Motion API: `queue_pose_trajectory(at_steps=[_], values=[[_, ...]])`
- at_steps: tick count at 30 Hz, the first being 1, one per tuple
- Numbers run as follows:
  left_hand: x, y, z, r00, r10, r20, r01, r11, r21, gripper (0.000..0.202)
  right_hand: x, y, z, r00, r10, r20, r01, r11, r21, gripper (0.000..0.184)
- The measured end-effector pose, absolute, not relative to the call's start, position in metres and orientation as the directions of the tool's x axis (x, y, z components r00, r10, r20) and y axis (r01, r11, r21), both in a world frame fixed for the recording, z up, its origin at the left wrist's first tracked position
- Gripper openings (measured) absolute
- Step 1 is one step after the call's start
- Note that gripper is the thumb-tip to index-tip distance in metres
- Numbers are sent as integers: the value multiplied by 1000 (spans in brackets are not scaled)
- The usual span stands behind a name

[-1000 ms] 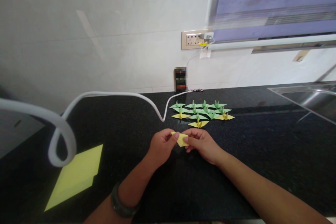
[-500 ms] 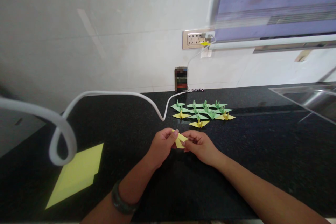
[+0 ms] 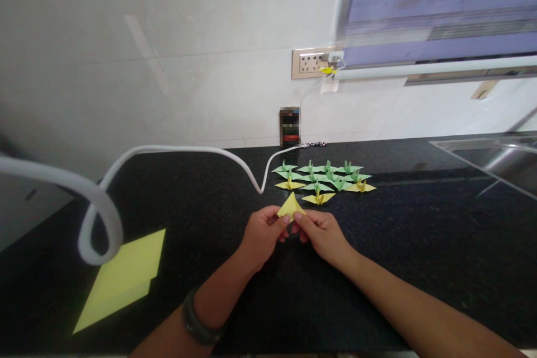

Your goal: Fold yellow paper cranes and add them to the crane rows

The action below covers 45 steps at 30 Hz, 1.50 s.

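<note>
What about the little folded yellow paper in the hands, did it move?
Yes: the folded yellow paper moved up in the picture; its tip is now level with the front yellow crane, which stayed put.

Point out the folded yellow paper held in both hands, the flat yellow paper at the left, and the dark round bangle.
Folded yellow paper (image 3: 292,206): head view, middle of its visible face.
Flat yellow paper (image 3: 126,273): head view, middle of its top surface.
Dark round bangle (image 3: 194,321): head view, outside of the band.

cranes (image 3: 318,186), yellow paper (image 3: 126,274) on counter (image 3: 419,235)
</note>
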State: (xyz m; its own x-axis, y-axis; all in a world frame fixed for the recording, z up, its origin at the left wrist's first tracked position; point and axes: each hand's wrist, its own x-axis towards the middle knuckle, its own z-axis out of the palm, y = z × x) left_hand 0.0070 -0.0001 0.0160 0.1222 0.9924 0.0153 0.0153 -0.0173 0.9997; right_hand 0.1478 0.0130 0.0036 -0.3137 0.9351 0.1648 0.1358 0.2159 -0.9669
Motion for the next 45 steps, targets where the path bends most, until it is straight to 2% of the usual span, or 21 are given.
queue_pose_trajectory(at_steps=[5,8,12,21,30,36,45], values=[[8,-1,16,142,985,-99,35,95,995,20,149,16,4,-208,948,240,68,259,-964,20],[9,-2,15,113,984,-135,-97,146,984,25,151,16,5,-187,949,255,98,276,-956,18],[9,-2,14,116,983,-142,-240,166,957,29,151,16,4,-178,968,180,79,196,-977,19],[11,-3,18,107,985,-132,-200,152,968,33,151,22,-2,-198,977,82,-72,69,-995,25],[8,-1,13,59,993,-98,-217,109,970,30,154,20,0,-252,958,139,-23,137,-990,24],[7,-1,12,124,984,-129,-249,157,956,35,156,21,1,-276,946,170,-83,153,-985,25],[6,-1,13,141,976,-164,-259,196,946,37,158,21,5,-311,935,172,-75,156,-985,25]])
